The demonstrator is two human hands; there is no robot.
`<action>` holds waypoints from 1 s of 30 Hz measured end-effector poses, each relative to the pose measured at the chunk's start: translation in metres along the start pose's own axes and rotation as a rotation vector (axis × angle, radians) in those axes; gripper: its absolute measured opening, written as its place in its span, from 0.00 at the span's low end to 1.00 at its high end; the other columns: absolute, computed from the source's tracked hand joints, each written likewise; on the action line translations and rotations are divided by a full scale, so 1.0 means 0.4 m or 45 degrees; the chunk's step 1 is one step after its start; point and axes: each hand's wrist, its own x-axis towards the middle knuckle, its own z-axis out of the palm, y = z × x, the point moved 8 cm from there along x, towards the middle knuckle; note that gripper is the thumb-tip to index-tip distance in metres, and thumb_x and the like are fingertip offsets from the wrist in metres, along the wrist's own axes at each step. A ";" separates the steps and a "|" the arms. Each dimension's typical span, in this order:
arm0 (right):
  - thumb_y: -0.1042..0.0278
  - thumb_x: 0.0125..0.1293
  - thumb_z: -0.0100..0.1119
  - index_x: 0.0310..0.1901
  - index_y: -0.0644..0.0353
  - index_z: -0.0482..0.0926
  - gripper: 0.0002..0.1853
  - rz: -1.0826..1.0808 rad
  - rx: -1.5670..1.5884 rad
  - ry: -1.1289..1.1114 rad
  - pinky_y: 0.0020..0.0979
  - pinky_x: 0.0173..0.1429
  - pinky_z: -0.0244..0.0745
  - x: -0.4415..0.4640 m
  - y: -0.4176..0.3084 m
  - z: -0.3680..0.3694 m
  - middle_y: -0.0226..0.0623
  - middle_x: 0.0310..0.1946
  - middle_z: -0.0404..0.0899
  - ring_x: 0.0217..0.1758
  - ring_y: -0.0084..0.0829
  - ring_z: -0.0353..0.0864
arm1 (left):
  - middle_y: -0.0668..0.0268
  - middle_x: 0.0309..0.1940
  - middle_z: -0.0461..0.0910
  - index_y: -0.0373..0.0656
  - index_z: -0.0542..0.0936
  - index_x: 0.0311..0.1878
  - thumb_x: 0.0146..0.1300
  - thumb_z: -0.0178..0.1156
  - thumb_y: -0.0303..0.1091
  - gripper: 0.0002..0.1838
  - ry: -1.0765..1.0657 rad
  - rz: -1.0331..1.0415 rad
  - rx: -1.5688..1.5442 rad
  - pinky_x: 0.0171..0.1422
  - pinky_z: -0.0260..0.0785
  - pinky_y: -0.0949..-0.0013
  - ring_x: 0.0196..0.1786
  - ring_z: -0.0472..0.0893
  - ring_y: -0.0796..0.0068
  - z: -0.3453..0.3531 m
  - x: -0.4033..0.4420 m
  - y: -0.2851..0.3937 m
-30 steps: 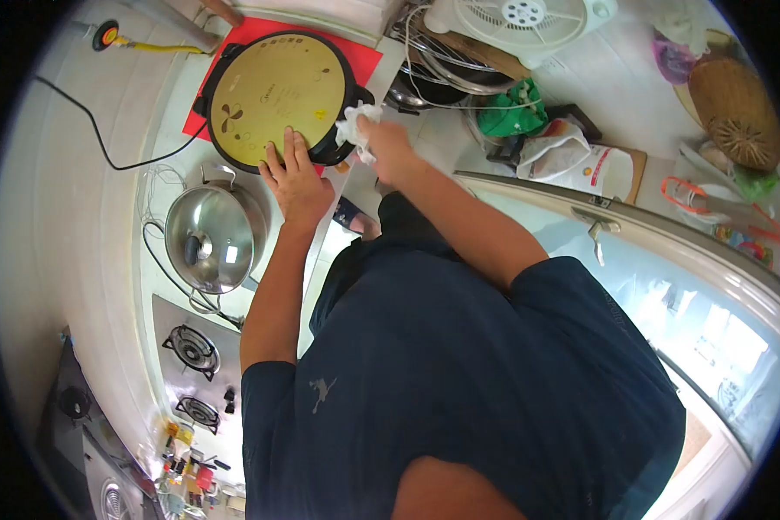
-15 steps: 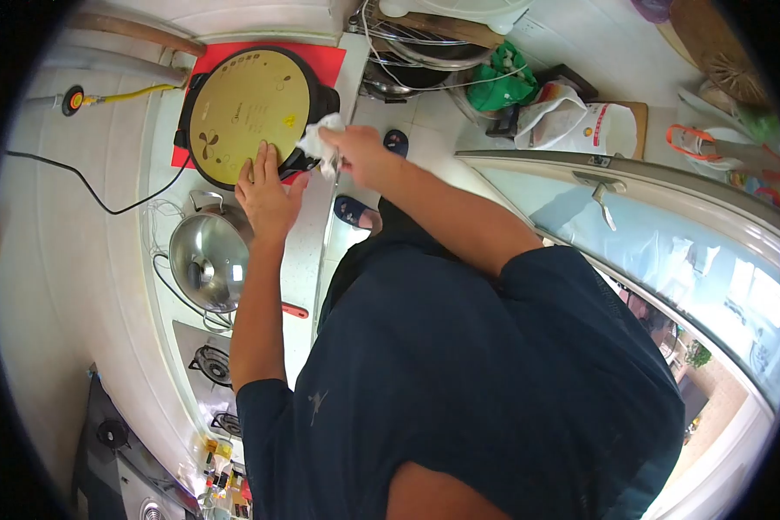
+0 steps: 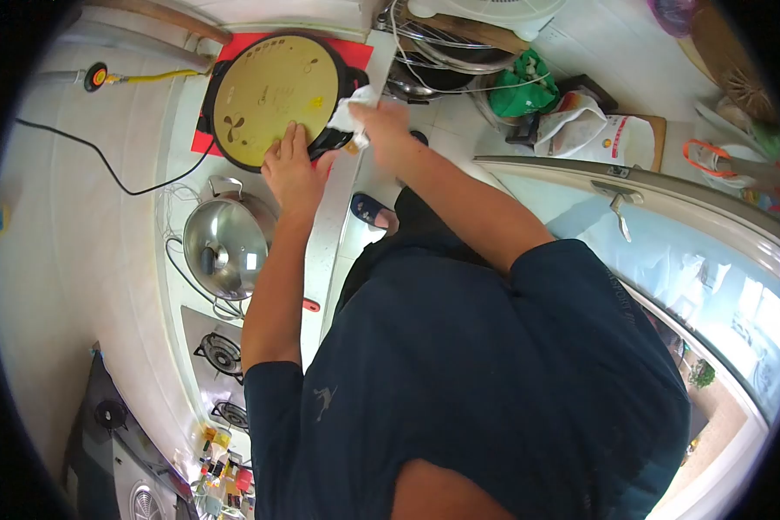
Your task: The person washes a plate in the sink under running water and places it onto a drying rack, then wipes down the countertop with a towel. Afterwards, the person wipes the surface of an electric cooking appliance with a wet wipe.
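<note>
A round electric griddle (image 3: 273,95) with a gold lid and black rim sits on a red mat (image 3: 351,57). My left hand (image 3: 295,173) lies on the near edge of the lid, fingers stretched out and thumb towards the rim. In my right hand (image 3: 386,132) is a crumpled white paper towel (image 3: 348,114), pressed at the griddle's black right side by the handle. The right hand is slightly blurred, and its fingertips are partly hidden by the paper.
A steel pot with a lid (image 3: 225,247) stands on the counter nearer me, beside a gas stove (image 3: 221,354). A black power cord (image 3: 104,165) runs along the wall. To the right are a rack of pans (image 3: 425,80), a green bag (image 3: 526,85) and an open door (image 3: 667,208).
The whole view has shifted, so things appear farther right and slightly higher. My right hand, with the paper towel, stays by the griddle's right edge. The left hand remains on the lid.
</note>
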 end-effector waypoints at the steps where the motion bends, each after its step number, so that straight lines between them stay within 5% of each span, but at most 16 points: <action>1: 0.69 0.69 0.74 0.49 0.66 0.88 0.12 -0.068 0.067 -0.025 0.35 0.42 0.83 0.009 -0.013 0.004 0.36 0.39 0.89 0.36 0.30 0.88 | 0.64 0.75 0.77 0.44 0.78 0.73 0.60 0.72 0.63 0.44 -0.003 -0.007 0.007 0.75 0.63 0.46 0.67 0.75 0.48 0.008 0.006 0.001; 3: 0.67 0.67 0.75 0.48 0.66 0.88 0.13 -0.062 -0.047 0.038 0.36 0.41 0.83 -0.009 0.021 0.005 0.38 0.39 0.90 0.36 0.31 0.88 | 0.64 0.74 0.78 0.45 0.78 0.74 0.60 0.73 0.66 0.46 0.028 0.000 -0.005 0.75 0.64 0.46 0.69 0.74 0.49 0.013 0.013 0.006; 11: 0.68 0.65 0.77 0.52 0.66 0.87 0.17 0.025 -0.056 -0.023 0.36 0.47 0.85 -0.027 0.046 0.001 0.41 0.45 0.90 0.43 0.32 0.90 | 0.64 0.76 0.76 0.45 0.78 0.72 0.48 0.81 0.34 0.44 0.045 0.096 -0.221 0.73 0.67 0.48 0.66 0.75 0.50 -0.001 0.014 -0.028; 15: 0.64 0.67 0.75 0.50 0.66 0.88 0.16 -0.264 0.162 -0.131 0.36 0.44 0.85 0.070 -0.064 -0.007 0.37 0.43 0.90 0.41 0.30 0.90 | 0.64 0.76 0.76 0.47 0.78 0.74 0.50 0.79 0.32 0.42 0.009 0.055 -0.214 0.73 0.68 0.51 0.67 0.76 0.52 -0.009 0.012 -0.071; 24: 0.70 0.70 0.71 0.57 0.64 0.85 0.16 -0.083 0.009 -0.093 0.30 0.41 0.83 -0.061 0.099 0.008 0.35 0.49 0.89 0.42 0.27 0.89 | 0.67 0.77 0.75 0.49 0.79 0.74 0.50 0.77 0.28 0.42 -0.001 0.003 -0.206 0.72 0.67 0.54 0.67 0.75 0.59 0.004 0.002 -0.073; 29: 0.73 0.72 0.68 0.58 0.65 0.85 0.15 -0.163 0.072 -0.054 0.28 0.46 0.84 0.021 -0.100 -0.007 0.35 0.48 0.89 0.42 0.28 0.90 | 0.70 0.78 0.75 0.51 0.78 0.75 0.50 0.78 0.30 0.44 -0.006 -0.015 -0.243 0.71 0.67 0.55 0.66 0.76 0.59 0.004 0.000 -0.079; 30: 0.70 0.71 0.67 0.58 0.67 0.84 0.16 -0.313 -0.060 -0.050 0.35 0.49 0.84 0.037 -0.126 -0.005 0.41 0.47 0.89 0.44 0.37 0.90 | 0.70 0.78 0.75 0.51 0.78 0.75 0.50 0.78 0.30 0.44 -0.012 -0.019 -0.234 0.71 0.67 0.55 0.66 0.76 0.59 0.004 0.003 -0.078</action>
